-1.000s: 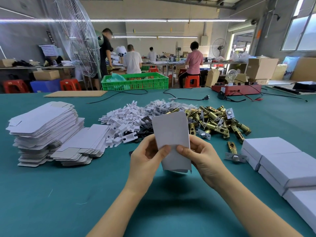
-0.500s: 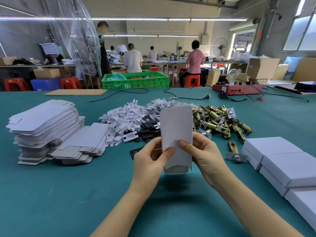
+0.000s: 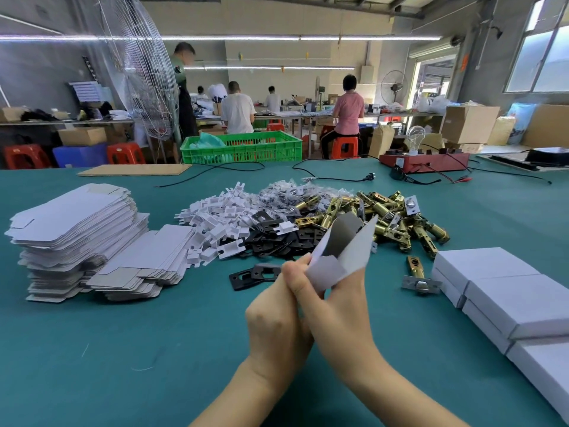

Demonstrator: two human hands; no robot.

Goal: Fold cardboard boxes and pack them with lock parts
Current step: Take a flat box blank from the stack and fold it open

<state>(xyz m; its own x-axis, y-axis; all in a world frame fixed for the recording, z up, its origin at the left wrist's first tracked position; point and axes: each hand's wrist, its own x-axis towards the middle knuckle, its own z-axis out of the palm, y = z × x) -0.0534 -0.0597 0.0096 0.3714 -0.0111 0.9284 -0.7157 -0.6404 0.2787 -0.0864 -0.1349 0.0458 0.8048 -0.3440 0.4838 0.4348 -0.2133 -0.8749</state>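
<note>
Both hands hold one white cardboard box blank above the green table, spread partly open so its grey inside shows. My left hand pinches its near left edge. My right hand crosses close against the left and grips the blank from below. Behind lie brass latch bolts, black plates and white plastic pieces in a heap. One latch bolt lies apart to the right. Flat blanks stand stacked at the left.
Closed white boxes sit in a row at the right edge. A loose black plate lies just past my hands. Cables, a red test box and a green crate are at the far edge. People work at benches behind.
The flat blank that stood upright between my hands has been tilted right and pushed open into a sleeve. My hands have come together and crossed at its near end.
</note>
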